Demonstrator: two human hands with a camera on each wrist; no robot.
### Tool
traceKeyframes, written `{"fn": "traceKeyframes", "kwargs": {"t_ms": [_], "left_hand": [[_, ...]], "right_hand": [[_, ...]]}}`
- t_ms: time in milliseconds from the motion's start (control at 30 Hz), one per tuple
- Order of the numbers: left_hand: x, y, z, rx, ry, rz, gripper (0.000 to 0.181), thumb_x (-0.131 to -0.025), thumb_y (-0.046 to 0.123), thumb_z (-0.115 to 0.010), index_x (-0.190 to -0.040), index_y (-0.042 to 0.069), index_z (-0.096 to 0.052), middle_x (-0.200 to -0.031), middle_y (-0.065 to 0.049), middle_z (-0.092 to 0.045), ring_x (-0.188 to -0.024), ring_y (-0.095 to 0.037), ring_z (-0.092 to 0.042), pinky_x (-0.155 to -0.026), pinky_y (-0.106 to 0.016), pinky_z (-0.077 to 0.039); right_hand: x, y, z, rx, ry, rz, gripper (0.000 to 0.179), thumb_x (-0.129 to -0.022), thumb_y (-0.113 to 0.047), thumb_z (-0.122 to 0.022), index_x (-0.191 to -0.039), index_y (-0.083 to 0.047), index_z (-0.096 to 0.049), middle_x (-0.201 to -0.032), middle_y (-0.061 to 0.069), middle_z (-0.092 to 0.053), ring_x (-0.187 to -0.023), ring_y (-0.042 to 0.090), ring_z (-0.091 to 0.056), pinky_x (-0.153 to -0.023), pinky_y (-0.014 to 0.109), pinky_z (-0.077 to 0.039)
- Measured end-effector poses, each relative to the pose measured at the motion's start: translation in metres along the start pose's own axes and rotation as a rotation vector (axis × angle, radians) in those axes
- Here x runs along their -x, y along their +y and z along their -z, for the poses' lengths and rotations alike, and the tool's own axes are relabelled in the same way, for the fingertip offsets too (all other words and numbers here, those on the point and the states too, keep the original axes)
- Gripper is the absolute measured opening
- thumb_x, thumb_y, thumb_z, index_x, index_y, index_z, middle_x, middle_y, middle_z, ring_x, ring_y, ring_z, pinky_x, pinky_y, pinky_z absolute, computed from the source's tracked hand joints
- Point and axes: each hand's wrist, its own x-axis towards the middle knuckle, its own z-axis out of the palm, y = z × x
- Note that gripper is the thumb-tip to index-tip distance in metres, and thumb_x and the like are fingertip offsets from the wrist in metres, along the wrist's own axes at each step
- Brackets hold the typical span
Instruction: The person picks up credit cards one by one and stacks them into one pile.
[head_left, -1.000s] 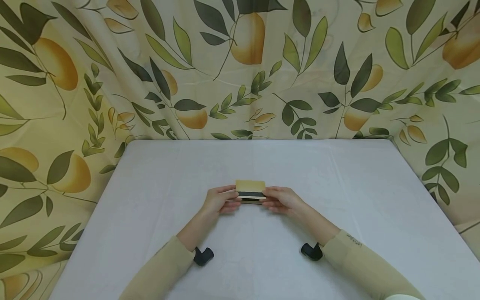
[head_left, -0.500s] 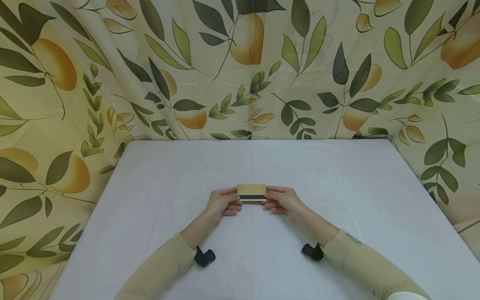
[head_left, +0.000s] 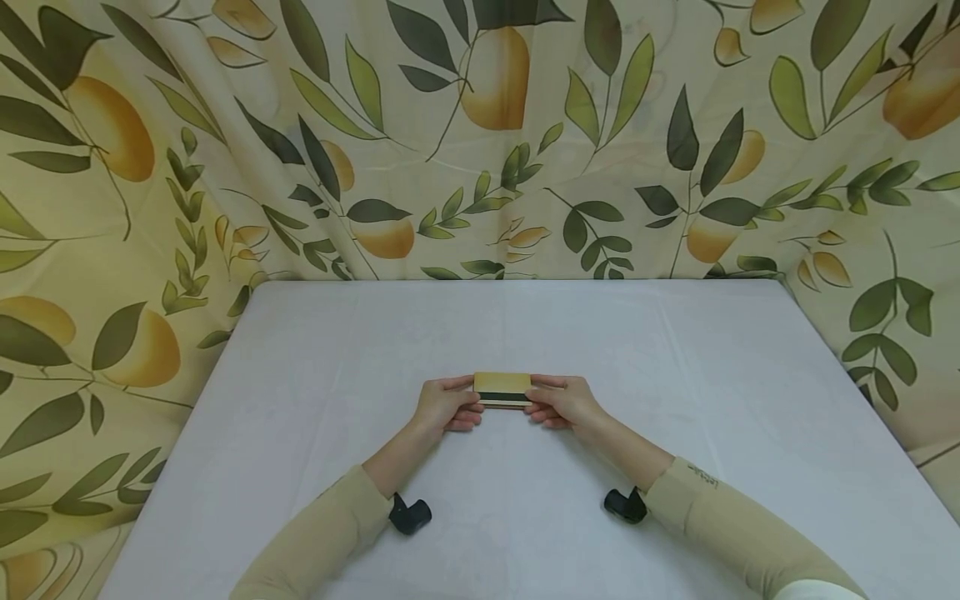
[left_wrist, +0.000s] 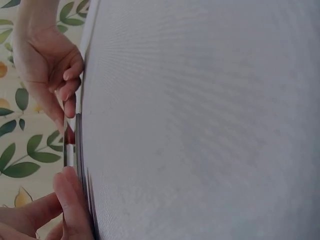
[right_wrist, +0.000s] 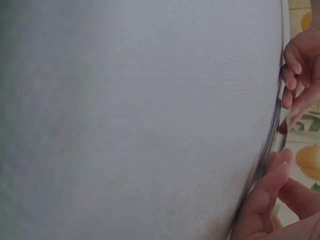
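Observation:
A gold card with a dark magnetic stripe [head_left: 502,382], like a bank card, lies level at the middle of the table, between both hands. My left hand [head_left: 444,406] pinches its left end, thumb on top. At the right end, my right hand [head_left: 567,402] grips it the same way. Just below the card shows the thin edge of another flat piece [head_left: 506,407]. Seen edge-on in the left wrist view, a dark-edged flat layer [left_wrist: 79,142] sits on the cloth with a narrow gap under the card. The fingers partly hide both ends.
A white cloth [head_left: 502,517] covers the table. Behind it hangs a curtain [head_left: 480,200] printed with fruit and leaves. Black wrist-camera mounts [head_left: 410,516] jut inward from both sleeve cuffs.
Both hands have brought the gold card slightly down and toward the body, so it now covers more of the flat piece beneath. The grip at both ends is the same.

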Motion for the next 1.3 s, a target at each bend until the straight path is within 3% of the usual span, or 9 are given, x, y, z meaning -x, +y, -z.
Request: {"fn": "traceKeyframes", "kwargs": {"t_ms": [167,400,1300], "left_hand": [[0.0035,0.0043,-0.0017,-0.023,0.001,-0.005,0.046,-0.083,-0.002,-0.060,-0.128,0.001,-0.051,-0.070,-0.014,-0.068,-0.046,-0.011,-0.061,-0.041,-0.021,-0.050],[-0.0018,-0.0006,-0.0006,-0.060,0.000,-0.020,0.046,-0.083,-0.002,-0.059,-0.128,0.001,-0.051,-0.058,-0.007,-0.064,-0.045,-0.011,-0.060,-0.040,-0.020,-0.049],[-0.0062,-0.0038,-0.0029,-0.077,0.023,-0.028,0.045,-0.081,-0.002,-0.060,-0.126,0.002,-0.053,-0.053,-0.004,-0.061,-0.042,-0.010,-0.059,-0.038,-0.019,-0.048]], "right_hand": [[0.0006,-0.0006,-0.0002,0.009,0.001,0.009,0.052,-0.086,-0.010,-0.063,-0.134,-0.002,-0.045,-0.063,0.004,-0.067,-0.046,0.006,-0.060,-0.041,0.015,-0.047],[-0.0011,0.0002,-0.0004,0.025,0.011,0.001,0.051,-0.086,-0.009,-0.062,-0.134,-0.004,-0.045,-0.061,0.004,-0.066,-0.045,0.006,-0.060,-0.040,0.015,-0.046],[-0.0008,0.0021,0.0009,0.095,0.047,0.037,0.050,-0.084,-0.010,-0.064,-0.132,-0.004,-0.048,-0.060,0.004,-0.065,-0.046,0.008,-0.060,-0.041,0.018,-0.048]]}}
